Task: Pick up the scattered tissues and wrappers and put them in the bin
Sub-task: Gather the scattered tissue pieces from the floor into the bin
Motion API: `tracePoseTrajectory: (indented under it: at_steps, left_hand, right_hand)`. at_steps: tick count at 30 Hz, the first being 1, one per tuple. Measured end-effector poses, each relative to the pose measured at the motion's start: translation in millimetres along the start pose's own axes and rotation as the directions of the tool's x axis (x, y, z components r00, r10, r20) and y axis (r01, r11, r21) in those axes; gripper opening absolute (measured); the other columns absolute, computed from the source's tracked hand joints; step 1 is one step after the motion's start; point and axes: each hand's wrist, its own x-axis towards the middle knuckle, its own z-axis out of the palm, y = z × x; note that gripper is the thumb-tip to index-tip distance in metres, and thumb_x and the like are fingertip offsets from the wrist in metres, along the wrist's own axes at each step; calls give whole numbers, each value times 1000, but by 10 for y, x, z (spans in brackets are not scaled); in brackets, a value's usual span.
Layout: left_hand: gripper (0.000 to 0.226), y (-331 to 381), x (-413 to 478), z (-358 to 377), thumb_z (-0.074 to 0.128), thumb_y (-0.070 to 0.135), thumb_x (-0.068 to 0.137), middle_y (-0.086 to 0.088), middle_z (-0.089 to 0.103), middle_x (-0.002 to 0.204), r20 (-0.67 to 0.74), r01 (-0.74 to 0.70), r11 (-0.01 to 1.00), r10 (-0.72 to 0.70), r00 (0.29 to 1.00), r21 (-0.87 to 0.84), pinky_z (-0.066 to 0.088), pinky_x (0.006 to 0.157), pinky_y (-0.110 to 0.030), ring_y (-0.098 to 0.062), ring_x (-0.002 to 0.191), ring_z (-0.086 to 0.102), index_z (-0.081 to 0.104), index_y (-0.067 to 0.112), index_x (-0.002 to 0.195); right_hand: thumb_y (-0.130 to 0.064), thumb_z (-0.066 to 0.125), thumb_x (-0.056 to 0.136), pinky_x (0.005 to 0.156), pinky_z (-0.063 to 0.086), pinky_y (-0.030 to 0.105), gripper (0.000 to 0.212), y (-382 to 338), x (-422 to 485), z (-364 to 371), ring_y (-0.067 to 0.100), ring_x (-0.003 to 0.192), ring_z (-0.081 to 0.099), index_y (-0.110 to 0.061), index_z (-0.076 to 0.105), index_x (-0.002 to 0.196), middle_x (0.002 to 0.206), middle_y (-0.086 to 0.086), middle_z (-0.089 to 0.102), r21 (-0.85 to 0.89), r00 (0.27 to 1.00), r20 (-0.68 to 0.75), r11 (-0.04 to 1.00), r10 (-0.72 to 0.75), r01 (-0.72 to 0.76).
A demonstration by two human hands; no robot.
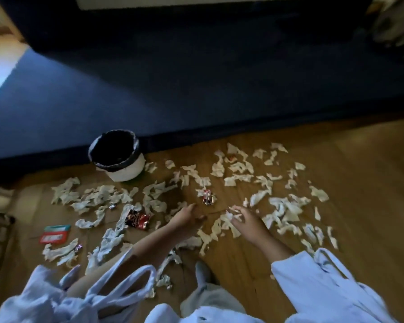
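1. I am bent low over a brown wooden floor (364,164), with both bare hands reaching down to it.
2. Torn white paper tissues (237,177) lie scattered across the floor, from near its left edge to well right of my hands.
3. My right hand (247,223) has its fingers curled and pinches a small crumpled scrap of white tissue (230,215).
4. My left hand (184,216) is just beside it, low over the boards, fingers loosely spread. I see nothing held in it, though the view is blurred.
5. A crinkled red-and-black foil wrapper (137,220) lies near my left hand, on its left side. A smaller red-and-silver wrapper (207,197) lies just beyond both hands.
6. A round white bin with a black liner (126,172) stands upright at the floor's far edge, against dark blue upholstered furniture (196,89).
7. I judge the tissue almost weightless, soft and easily torn. It is best bunched together and pinched at its thickest fold. The foil looks springy and slick, so I would pinch a crumpled ridge.
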Motion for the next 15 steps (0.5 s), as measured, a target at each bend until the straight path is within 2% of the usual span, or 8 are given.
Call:
tracePoseTrajectory:
  at_steps: [2, 6, 9, 11, 13, 15]
  left_hand:
    - [46, 78, -211, 266, 50, 39, 92, -8, 54, 124, 42, -21, 1000, 21, 999, 9, 49, 83, -29, -23, 106, 57, 45, 16, 131]
    - [42, 222, -603, 808, 51, 41, 91, -8, 52, 130, 125, -18, 1000, 16, 992, 16, 47, 92, -33, -23, 111, 53, 48, 18, 127]
    - [40, 435, -806, 1074, 47, 37, 93, -3, 47, 132, 161, -72, 993, 55, 985, 98, 40, 86, -24, -22, 117, 49, 46, 20, 130]
    - [37, 614, -881, 1231, 46, 30, 94, -3, 46, 132, 184, -110, 990, 92, 979, 89, 39, 85, -23, -20, 118, 47, 46, 18, 129]
    - [39, 805, -904, 1393, 47, 31, 94, -6, 45, 135, 190, -123, 989, 105, 976, 85, 42, 94, -28, -21, 120, 46, 43, 18, 131]
    - [44, 996, -871, 1572, 47, 34, 94, -6, 45, 135, 195, -121, 988, 102, 975, 92, 45, 97, -34, -22, 120, 48, 40, 20, 134]
  right_hand:
    - [-21, 53, 94, 97, 34, 22, 46, 272, -352, -1, 21, 129, 41, -11, 40, 137, 140, 7, 44, -5, 999, -23, 999, 34, -34]
    - [-28, 54, 92, 105, 35, 33, 48, 834, -942, -50, 23, 132, 38, -14, 41, 137, 144, 9, 40, 29, 990, -27, 990, 140, -139]
    - [-29, 55, 92, 104, 37, 34, 48, 1176, -1223, -215, 24, 131, 39, -15, 41, 136, 143, 10, 41, 45, 979, -54, 980, 196, -194]
    - [-28, 56, 92, 104, 38, 34, 47, 1381, -1334, -377, 24, 131, 40, -14, 43, 135, 142, 10, 42, 42, 975, -91, 979, 203, -200]
    - [-27, 55, 92, 100, 41, 31, 47, 1581, -1383, -583, 23, 130, 41, -13, 43, 135, 142, 10, 43, 29, 973, -108, 979, 203, -201]
    - [-26, 55, 92, 95, 43, 26, 47, 1770, -1400, -843, 23, 129, 42, -13, 42, 136, 142, 9, 42, 17, 973, -108, 979, 204, -203]
